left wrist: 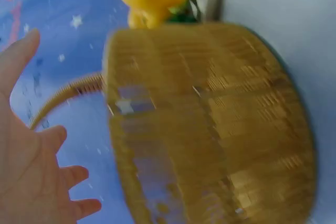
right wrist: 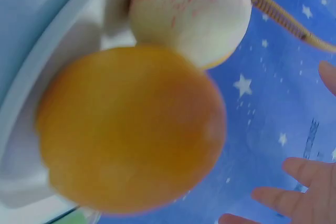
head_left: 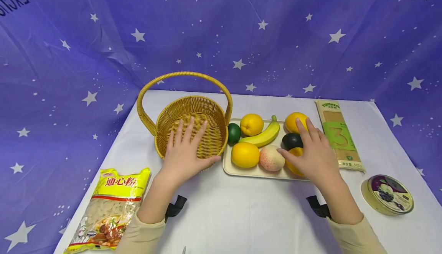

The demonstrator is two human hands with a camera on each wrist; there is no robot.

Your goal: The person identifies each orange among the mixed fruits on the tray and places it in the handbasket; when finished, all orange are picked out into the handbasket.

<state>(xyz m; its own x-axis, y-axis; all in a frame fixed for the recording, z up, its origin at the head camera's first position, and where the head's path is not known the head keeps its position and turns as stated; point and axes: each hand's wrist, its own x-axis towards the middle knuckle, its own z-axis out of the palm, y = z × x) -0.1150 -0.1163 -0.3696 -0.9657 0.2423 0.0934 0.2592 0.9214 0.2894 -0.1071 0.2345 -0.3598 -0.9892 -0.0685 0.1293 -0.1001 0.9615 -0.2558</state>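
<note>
My left hand [head_left: 184, 152], fingers straight and spread, is over the near side of a wicker basket [head_left: 167, 117] with a tall arched handle. Nothing is in its grasp. The basket's woven side [left wrist: 173, 66] fills much of the left wrist view. Also spread and holding nothing, my right hand [head_left: 317, 156] hovers over the right end of a cream tray [head_left: 255, 173]. Under it lie an orange fruit [right wrist: 131, 129] and a dark avocado-like fruit [head_left: 292, 141], both partly hidden. A pinkish peach [head_left: 272, 158] sits just left of the right thumb, with a banana [head_left: 264, 136] behind.
More yellow fruits [head_left: 245, 155] and a dark green one [head_left: 233, 133] lie on the tray. A macaroni bag [head_left: 115, 208] stands front left. Right of the tray are a noodle packet [head_left: 340, 135] and a round tin [head_left: 387, 195]. Starry purple cloth hangs behind the white table.
</note>
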